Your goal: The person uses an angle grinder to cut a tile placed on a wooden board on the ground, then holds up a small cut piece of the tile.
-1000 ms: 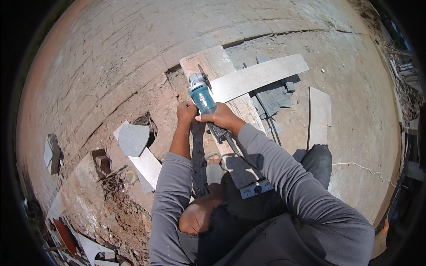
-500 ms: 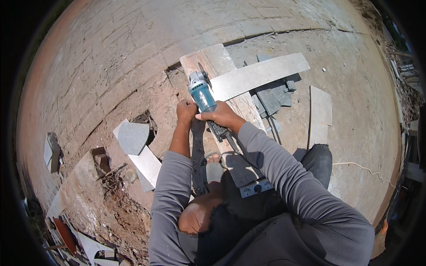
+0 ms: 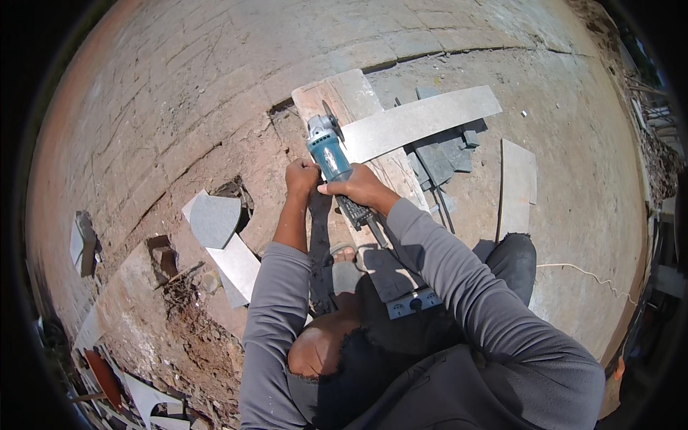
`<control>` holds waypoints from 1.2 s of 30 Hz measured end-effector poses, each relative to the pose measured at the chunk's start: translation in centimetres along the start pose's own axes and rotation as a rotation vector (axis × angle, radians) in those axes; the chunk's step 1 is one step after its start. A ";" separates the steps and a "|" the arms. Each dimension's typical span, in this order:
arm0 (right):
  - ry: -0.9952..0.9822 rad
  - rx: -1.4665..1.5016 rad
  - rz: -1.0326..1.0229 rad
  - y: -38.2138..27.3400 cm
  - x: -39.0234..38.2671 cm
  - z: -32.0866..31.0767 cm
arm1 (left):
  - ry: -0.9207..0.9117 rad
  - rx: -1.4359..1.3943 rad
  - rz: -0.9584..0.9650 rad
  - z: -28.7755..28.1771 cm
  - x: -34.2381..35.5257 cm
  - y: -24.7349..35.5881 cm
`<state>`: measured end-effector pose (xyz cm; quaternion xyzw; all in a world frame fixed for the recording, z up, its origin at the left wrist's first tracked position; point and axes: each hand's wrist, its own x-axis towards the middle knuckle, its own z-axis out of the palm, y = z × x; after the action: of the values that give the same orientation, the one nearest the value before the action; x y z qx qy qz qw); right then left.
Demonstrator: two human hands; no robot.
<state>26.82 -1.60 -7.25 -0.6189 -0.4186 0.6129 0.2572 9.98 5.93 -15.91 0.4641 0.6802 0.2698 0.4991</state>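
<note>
And out on the far left, well apart from the hands, a grey block (image 3: pixel 84 244) is left lying on the ground. Nearer, below and left of the left hand (image 3: pixel 302 175), a grey piece with a curved edge (image 3: pixel 216 221) is seen resting on a pale slab (image 3: pixel 239 270); by its outline, its shaping looks to be done already.

Now the left hand itself: it is curled into a fist close beside the angle grinder (image 3: pixel 330 154), and whether anything is pinched inside cannot be told. The grinder is held just ahead of the right hand (image 3: pixel 360 188), which is wrapped around its rear body, thumb towards the left hand. Ahead of both hands, the disc (image 3: pixel 328 111) is held nearly edge-on over the board (image 3: pixel 347 89), right by the near end of a pale strip (image 3: pixel 423 123); contact cannot be made out, nor can spinning.

That strip, ahead and right of the hands, is seen in one piece, so its cutting is judged unfinished, perhaps barely started. Beneath it, grey pieces (image 3: pixel 437 162) are piled. Farther right, another pale slab (image 3: pixel 516 183) is left untouched by either hand.
</note>
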 end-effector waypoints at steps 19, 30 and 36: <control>0.004 0.015 -0.052 -0.3 -0.3 0.1 | 0.019 0.058 0.030 0.1 1.1 -1.3; -0.003 0.014 -0.027 -0.3 -0.3 0.0 | 0.031 0.040 0.079 0.1 -0.1 -0.1; 0.001 -0.013 -0.009 0.1 0.0 0.0 | 0.026 0.049 0.070 0.2 -0.4 0.3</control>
<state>26.88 -1.67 -7.36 -0.6188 -0.4252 0.6088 0.2562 10.31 5.70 -15.52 0.4963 0.6764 0.2762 0.4689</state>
